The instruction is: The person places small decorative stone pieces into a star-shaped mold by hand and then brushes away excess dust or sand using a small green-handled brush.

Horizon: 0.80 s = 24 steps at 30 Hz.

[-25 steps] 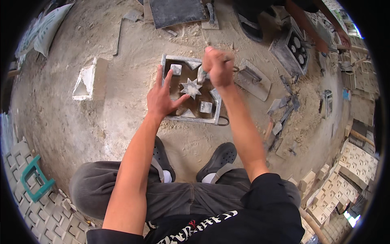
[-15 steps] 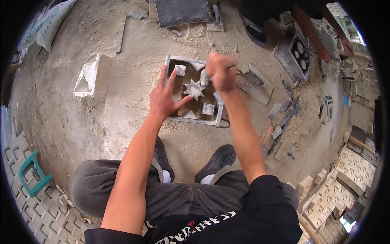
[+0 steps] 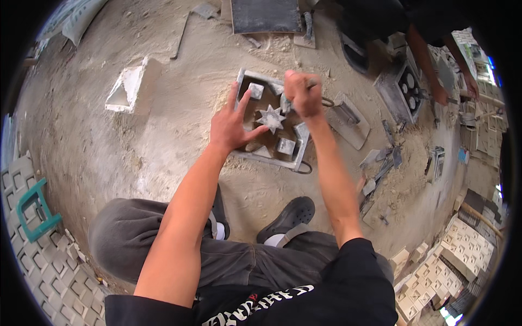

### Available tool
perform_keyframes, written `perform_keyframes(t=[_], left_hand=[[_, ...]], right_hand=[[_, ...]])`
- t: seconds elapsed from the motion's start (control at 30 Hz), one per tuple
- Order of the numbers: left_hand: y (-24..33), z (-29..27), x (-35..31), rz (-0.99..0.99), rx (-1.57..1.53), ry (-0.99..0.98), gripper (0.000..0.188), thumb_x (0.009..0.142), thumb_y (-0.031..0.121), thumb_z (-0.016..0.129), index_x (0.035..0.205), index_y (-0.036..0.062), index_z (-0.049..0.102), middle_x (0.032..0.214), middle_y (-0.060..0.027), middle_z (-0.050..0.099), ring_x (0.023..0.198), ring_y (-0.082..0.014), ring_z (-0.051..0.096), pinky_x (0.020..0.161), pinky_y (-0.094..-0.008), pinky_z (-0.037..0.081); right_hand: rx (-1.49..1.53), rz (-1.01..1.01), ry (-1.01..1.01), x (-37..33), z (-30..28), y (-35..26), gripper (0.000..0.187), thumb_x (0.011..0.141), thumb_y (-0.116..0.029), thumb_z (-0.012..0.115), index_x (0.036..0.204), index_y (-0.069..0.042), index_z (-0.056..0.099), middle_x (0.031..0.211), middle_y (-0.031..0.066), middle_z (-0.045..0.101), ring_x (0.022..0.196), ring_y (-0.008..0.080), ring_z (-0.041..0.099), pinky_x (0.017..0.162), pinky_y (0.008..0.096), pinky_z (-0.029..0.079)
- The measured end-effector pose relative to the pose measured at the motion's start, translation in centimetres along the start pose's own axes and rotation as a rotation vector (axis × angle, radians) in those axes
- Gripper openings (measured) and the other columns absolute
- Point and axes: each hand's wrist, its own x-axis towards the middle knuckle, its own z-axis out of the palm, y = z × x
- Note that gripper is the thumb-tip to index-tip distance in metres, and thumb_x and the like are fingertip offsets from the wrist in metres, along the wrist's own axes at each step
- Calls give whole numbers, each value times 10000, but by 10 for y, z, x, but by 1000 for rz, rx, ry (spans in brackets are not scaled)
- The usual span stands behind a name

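A square grey metal mould [image 3: 270, 158] lies on the sandy ground in front of me, with a wire loop at its near right corner. Inside it are an eight-pointed star block [image 3: 271, 119] and small square blocks such as the near one [image 3: 286, 145], with brown hollows between. My left hand [image 3: 231, 125] lies over the mould's left side, fingers spread, its thumb close to the star. Above the far right part, my right hand [image 3: 304, 95] is closed around a short tool [image 3: 286, 104], whose greyish end points down into the mould; its exact kind is blurred.
A flat trowel [image 3: 349, 122] lies right of the mould, near scattered hand tools [image 3: 387, 157]. Another person's hands [image 3: 441, 95] work by a second mould [image 3: 397, 95]. A white hollow block [image 3: 128, 87] sits left, a dark board [image 3: 266, 16] far ahead, a green stool [image 3: 38, 209] near left.
The whole scene has shifted slightly rightward in the picture as the view turned. My right hand still grips the tool over the mould's far right part; my left hand stays spread on the left side.
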Motion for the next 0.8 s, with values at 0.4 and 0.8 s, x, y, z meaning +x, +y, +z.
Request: perform_keyframes(t=[0.4,0.8], left_hand=[[-4,0,-2,-4,-23,16,978,658,675,706,1425,157,391,1514,-203,281,954,-365,645,728,-414,544],[-6,0,-2,-8,-15,28,987,654,675,708,1434,171,375,1521,-198,270,919,-350,652,713,-409,538]], right_hand=[[-10,32,36,-2,0,-15,443,944,-163,492,527,-54,395,496,-32,392,454,54,323,426,263,235],[25,0,91,1,7,-26,474,957,-193,501,524,-71,353,489,-41,381,443,45,312,418,262,224]])
